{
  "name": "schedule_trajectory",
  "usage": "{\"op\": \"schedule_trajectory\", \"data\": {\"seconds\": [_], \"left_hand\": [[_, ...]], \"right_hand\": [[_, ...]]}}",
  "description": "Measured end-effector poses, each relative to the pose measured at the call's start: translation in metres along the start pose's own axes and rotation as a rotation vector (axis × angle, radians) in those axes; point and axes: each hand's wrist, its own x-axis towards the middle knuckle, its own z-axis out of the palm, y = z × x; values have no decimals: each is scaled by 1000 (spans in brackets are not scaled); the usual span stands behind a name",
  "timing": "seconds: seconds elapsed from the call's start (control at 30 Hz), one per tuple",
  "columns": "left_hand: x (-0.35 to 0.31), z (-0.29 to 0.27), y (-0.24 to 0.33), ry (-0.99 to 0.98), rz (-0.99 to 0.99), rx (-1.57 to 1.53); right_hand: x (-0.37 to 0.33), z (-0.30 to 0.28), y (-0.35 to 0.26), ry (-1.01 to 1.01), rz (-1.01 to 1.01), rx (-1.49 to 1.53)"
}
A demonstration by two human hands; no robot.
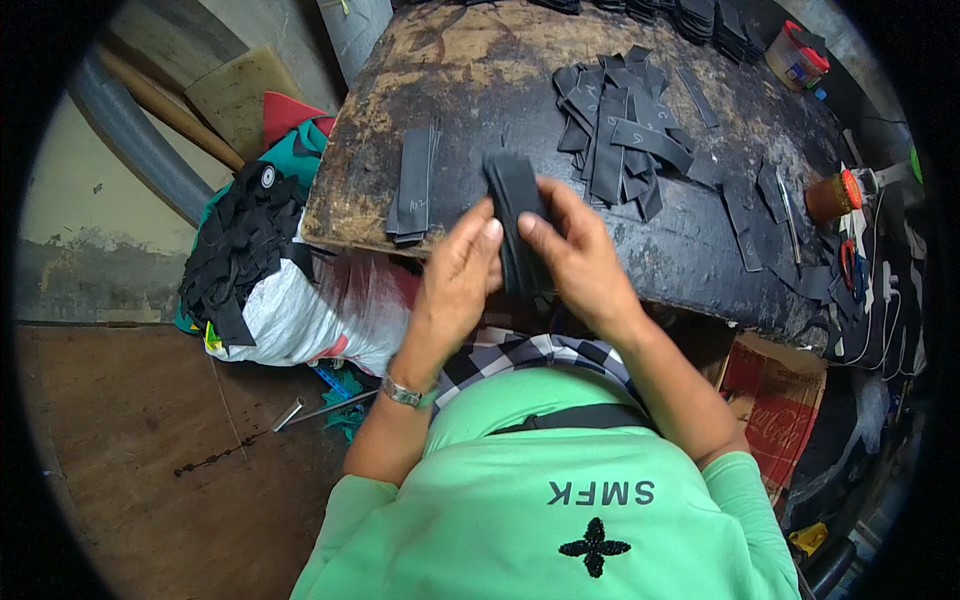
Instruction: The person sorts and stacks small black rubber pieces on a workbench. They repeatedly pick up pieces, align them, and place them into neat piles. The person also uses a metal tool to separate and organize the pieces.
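Nearest to me, I see my left hand and my right hand meeting just over the near edge of the worktop. Both are closed on a small stack of black strips: the left fingers press its left face, and the right thumb and fingers pinch its right side lower down. The stack stands up between them, clear of the worktop surface as far as I can tell.

I judge the strips to be light, thin and limp, some cut leather or rubbery sheet, so one piece alone would droop, while the bundle keeps its shape because it is squeezed flat. The faces look matt, not slippery. I would take hold across the flat faces near the lower half, as the hands do now, so the layers stay squared.

The long axis of the stack runs away from me, its upper end pointing toward the far side of the worktop with a slight lean to the left.

Just beyond, to the left, a second neat stack lies flat, long axis running the same near-to-far way. Farther right sits a loose heap of strips, crossed at all angles, with single pieces scattered toward the right edge. An orange-capped bottle stands there, and a round tub with a red lid sits at the far corner.
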Motion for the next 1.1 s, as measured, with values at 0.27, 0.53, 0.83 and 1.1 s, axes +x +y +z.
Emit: {"op": "schedule_trajectory", "data": {"seconds": [0.27, 0.53, 0.83, 1.1], "left_hand": [[50, -37, 57, 422, 366, 1618], [68, -46, 35, 266, 381, 1667], [66, -84, 56, 248, 100, 1186], [100, -80, 44, 190, 62, 1124]], "right_hand": [[80, 10, -3, 135, -87, -648], [75, 22, 18, 213, -277, -876], [125, 22, -11, 47, -503, -1190], [174, 62, 5, -272, -82, -929]]}}
